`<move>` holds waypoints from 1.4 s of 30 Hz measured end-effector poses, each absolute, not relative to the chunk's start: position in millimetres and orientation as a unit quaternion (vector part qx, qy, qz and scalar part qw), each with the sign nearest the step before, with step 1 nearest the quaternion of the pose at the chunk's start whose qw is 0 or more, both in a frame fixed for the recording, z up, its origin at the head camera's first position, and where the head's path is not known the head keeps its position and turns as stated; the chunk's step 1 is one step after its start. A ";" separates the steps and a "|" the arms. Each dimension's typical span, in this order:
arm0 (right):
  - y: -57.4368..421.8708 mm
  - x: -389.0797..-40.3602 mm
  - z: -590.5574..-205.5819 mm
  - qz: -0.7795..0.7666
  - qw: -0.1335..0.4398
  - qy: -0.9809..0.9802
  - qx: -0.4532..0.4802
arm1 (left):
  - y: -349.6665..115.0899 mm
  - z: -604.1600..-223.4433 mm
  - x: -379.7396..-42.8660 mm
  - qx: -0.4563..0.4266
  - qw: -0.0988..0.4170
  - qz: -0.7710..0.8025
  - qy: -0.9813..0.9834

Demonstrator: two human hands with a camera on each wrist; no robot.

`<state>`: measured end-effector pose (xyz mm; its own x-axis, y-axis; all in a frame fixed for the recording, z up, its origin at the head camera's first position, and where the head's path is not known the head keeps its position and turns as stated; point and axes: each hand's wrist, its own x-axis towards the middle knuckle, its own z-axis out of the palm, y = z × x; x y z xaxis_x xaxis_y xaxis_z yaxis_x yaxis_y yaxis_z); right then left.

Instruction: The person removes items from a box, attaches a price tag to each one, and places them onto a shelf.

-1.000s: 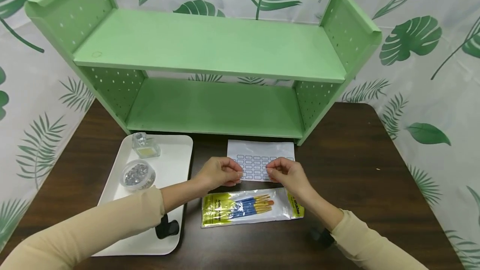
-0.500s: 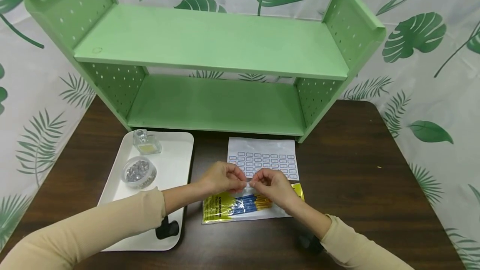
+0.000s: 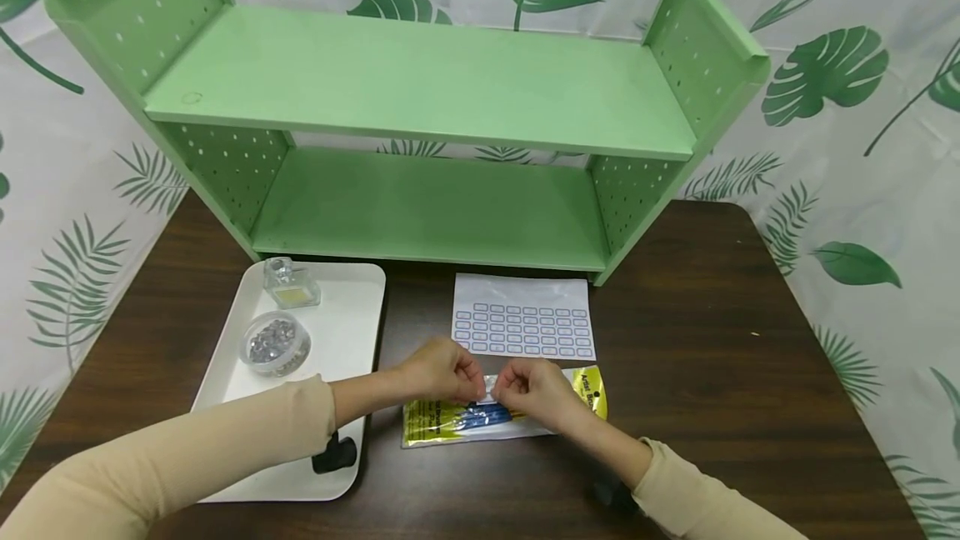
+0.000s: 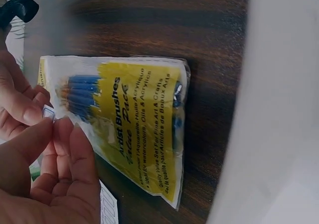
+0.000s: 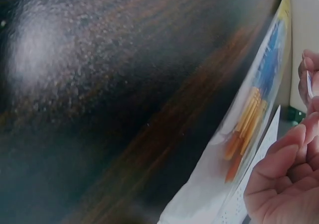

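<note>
Over the pack of artist brushes (image 3: 502,432), my left hand (image 3: 441,371) and right hand (image 3: 537,392) meet, pinching a small white label sticker (image 3: 487,390) between them. In the left wrist view the label (image 4: 48,113) shows a blue border, with the left thumb and fingers at its lower edge and the right thumb at its upper edge. Just beyond the hands lies the white sheet of labels (image 3: 521,294), with rows of small blue-bordered rectangles. Blue brush handles show through the clear wrapper, partly covered by the hands.
At the left, a white tray (image 3: 352,298) bears a glass bottle (image 3: 292,286), a round tub of shiny clear pieces (image 3: 275,344) and a black object (image 3: 335,454) near the left sleeve. Behind stands a green two-tier shelf (image 3: 420,77) on the dark wooden table (image 3: 712,357).
Both hands have come closer together and moved from the label sheet toward me, over the brush pack, with the label between them. More of the sheet shows now.
</note>
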<state>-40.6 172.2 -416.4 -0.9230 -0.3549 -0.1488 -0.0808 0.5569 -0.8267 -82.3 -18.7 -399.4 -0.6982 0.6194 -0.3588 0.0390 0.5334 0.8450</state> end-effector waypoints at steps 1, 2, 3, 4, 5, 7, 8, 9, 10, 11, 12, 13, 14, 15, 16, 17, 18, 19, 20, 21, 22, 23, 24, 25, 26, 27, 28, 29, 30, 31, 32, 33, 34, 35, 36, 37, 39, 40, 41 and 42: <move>171.7 -40.1 -417.1 -0.446 0.149 0.873 -0.130 | -18.6 -399.8 -82.3 0.207 0.331 0.430 0.814; 171.2 -39.6 -417.6 -0.439 0.146 0.876 -0.135 | -18.5 -400.1 -82.1 0.209 0.333 0.423 0.817; 170.8 -39.3 -418.3 -0.431 0.142 0.880 -0.140 | -18.3 -400.2 -82.0 0.208 0.335 0.418 0.818; 170.1 -39.0 -418.9 -0.423 0.141 0.883 -0.143 | -18.0 -400.7 -81.8 0.204 0.340 0.414 0.820; 169.4 -38.7 -419.3 -0.417 0.140 0.886 -0.145 | -17.8 -400.9 -81.7 0.201 0.343 0.411 0.821; 168.0 -38.1 -420.1 -0.405 0.139 0.892 -0.147 | -17.4 -401.4 -81.6 0.196 0.345 0.404 0.824; 167.6 -38.1 -420.7 -0.400 0.136 0.894 -0.148 | -17.2 -401.9 -81.5 0.196 0.346 0.399 0.826; 167.0 -37.8 -421.3 -0.395 0.135 0.897 -0.148 | -17.1 -402.2 -81.5 0.197 0.344 0.397 0.828; 166.4 -37.6 -421.8 -0.390 0.133 0.899 -0.148 | -16.9 -402.7 -81.5 0.198 0.343 0.395 0.829; 165.9 -37.4 -422.3 -0.385 0.130 0.902 -0.148 | -16.9 -402.6 -81.4 0.199 0.343 0.392 0.830; 165.5 -37.3 -422.7 -0.380 0.127 0.904 -0.148 | -16.9 -403.0 -81.5 0.203 0.341 0.389 0.831; 165.1 -37.2 -423.3 -0.375 0.124 0.907 -0.147 | -16.9 -403.2 -81.6 0.208 0.339 0.385 0.833; 164.8 -37.1 -423.7 -0.370 0.121 0.909 -0.147 | -16.9 -403.5 -81.7 0.211 0.337 0.380 0.835; 164.3 -36.9 -424.0 -0.366 0.120 0.911 -0.145 | -17.0 -403.3 -81.7 0.214 0.336 0.378 0.836; 164.1 -36.8 -424.3 -0.363 0.118 0.913 -0.145 | -17.1 -403.4 -81.8 0.216 0.335 0.374 0.837; 163.8 -36.8 -424.5 -0.360 0.117 0.914 -0.144 | -17.3 -403.2 -82.0 0.217 0.334 0.371 0.839; 163.5 -36.9 -424.7 -0.358 0.116 0.915 -0.144 | -17.3 -403.5 -82.2 0.220 0.332 0.367 0.840; 163.3 -36.9 -424.7 -0.356 0.115 0.916 -0.144 | -17.4 -403.5 -82.2 0.223 0.331 0.364 0.842; 163.1 -37.0 -424.7 -0.354 0.114 0.917 -0.145 | -17.5 -403.5 -82.3 0.223 0.331 0.363 0.842; 163.0 -37.0 -424.6 -0.354 0.114 0.917 -0.145 | -17.5 -403.5 -82.4 0.225 0.330 0.360 0.843; 162.9 -37.0 -424.7 -0.352 0.114 0.918 -0.145 | -17.4 -403.9 -82.5 0.226 0.329 0.358 0.844; 162.8 -37.0 -424.7 -0.352 0.114 0.918 -0.145 | -17.3 -403.8 -82.6 0.227 0.329 0.356 0.845; 162.8 -36.9 -424.8 -0.351 0.115 0.918 -0.144 | -17.1 -404.1 -82.6 0.228 0.329 0.354 0.845; 162.9 -36.7 -424.9 -0.351 0.115 0.918 -0.143 | -16.9 -404.1 -82.5 0.228 0.329 0.353 0.845; 162.9 -36.4 -425.0 -0.350 0.117 0.919 -0.143 | -16.7 -404.3 -82.4 0.228 0.331 0.353 0.845; 162.9 -36.1 -425.2 -0.349 0.118 0.919 -0.141 | -16.5 -404.5 -82.3 0.228 0.332 0.353 0.845; 162.9 -35.9 -425.5 -0.347 0.118 0.920 -0.141 | -16.3 -404.8 -82.2 0.228 0.332 0.353 0.845; 162.8 -35.7 -425.7 -0.346 0.117 0.920 -0.140 | -16.2 -405.0 -82.1 0.228 0.333 0.353 0.844; 162.7 -35.6 -425.8 -0.344 0.116 0.921 -0.140 | -16.2 -405.3 -82.0 0.228 0.333 0.353 0.844; 162.5 -35.5 -426.0 -0.341 0.115 0.922 -0.140 | -16.1 -405.6 -82.0 0.228 0.333 0.354 0.844; 162.4 -35.6 -426.2 -0.339 0.114 0.923 -0.141 | -16.1 -405.9 -82.0 0.229 0.332 0.353 0.844; 162.3 -35.8 -426.4 -0.339 0.113 0.923 -0.142 | -16.0 -406.1 -82.1 0.229 0.331 0.353 0.845; 162.3 -35.9 -426.6 -0.337 0.111 0.924 -0.143 | -16.0 -406.2 -82.2 0.230 0.330 0.352 0.845; 162.2 -36.1 -426.7 -0.337 0.110 0.924 -0.144 | -16.0 -406.2 -82.4 0.230 0.329 0.352 0.846; 162.2 -36.3 -426.7 -0.337 0.109 0.924 -0.144 | -16.0 -406.2 -82.5 0.231 0.329 0.351 0.846; 162.1 -36.4 -426.9 -0.336 0.109 0.924 -0.144 | -16.0 -406.2 -82.7 0.231 0.328 0.351 0.846; 162.0 -36.5 -427.1 -0.335 0.106 0.925 -0.145 | -16.0 -406.3 -83.0 0.231 0.328 0.350 0.846; 162.0 -36.2 -427.2 -0.334 0.104 0.926 -0.145 | -15.8 -406.5 -83.0 0.231 0.328 0.350 0.846; 162.0 -36.0 -427.3 -0.333 0.103 0.926 -0.144 | -15.6 -406.7 -83.0 0.230 0.329 0.349 0.847; 162.0 -35.6 -427.4 -0.331 0.102 0.927 -0.144 | -15.4 -406.8 -83.1 0.230 0.329 0.348 0.847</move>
